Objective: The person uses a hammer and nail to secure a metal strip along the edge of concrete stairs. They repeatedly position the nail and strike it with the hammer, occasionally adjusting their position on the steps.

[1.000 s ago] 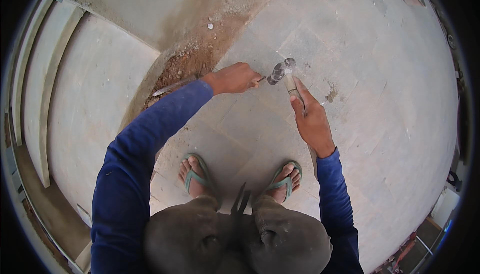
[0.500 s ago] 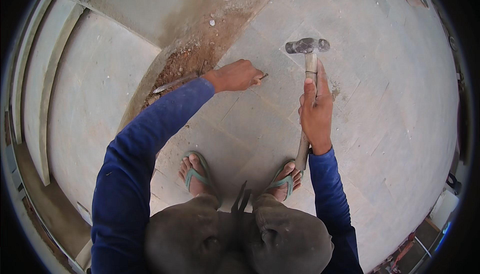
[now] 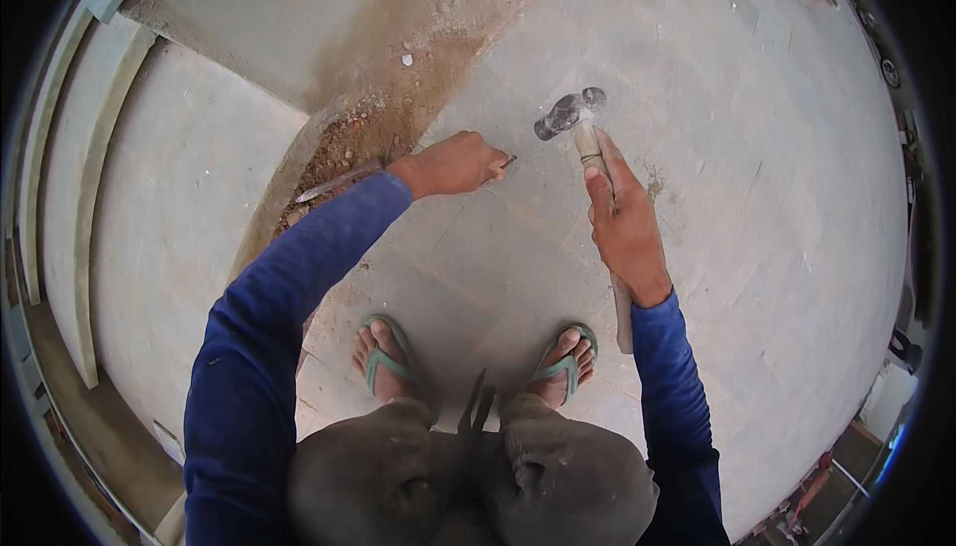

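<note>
My left hand (image 3: 453,163) is closed around a thin metal chisel (image 3: 507,160), whose tip pokes out to the right and rests on the grey stone slab (image 3: 717,157). My right hand (image 3: 624,225) grips the wooden handle of a ball-peen hammer (image 3: 570,114). The steel hammer head hangs a little right of and above the chisel tip, apart from it. The handle's lower end shows past my wrist near my right foot. I am squatting, with both feet in green flip-flops on the slab.
A strip of reddish dirt and rubble (image 3: 368,133) runs along the slab's left edge, with a long metal rod (image 3: 334,183) lying in it. More pale stone slabs (image 3: 159,237) lie to the left. Some tools and clutter (image 3: 876,416) sit at the lower right rim.
The hammer was down on the chisel a second ago, then swung up and right. Now it has come back down and left toward the chisel tip. My left hand has stayed put.
</note>
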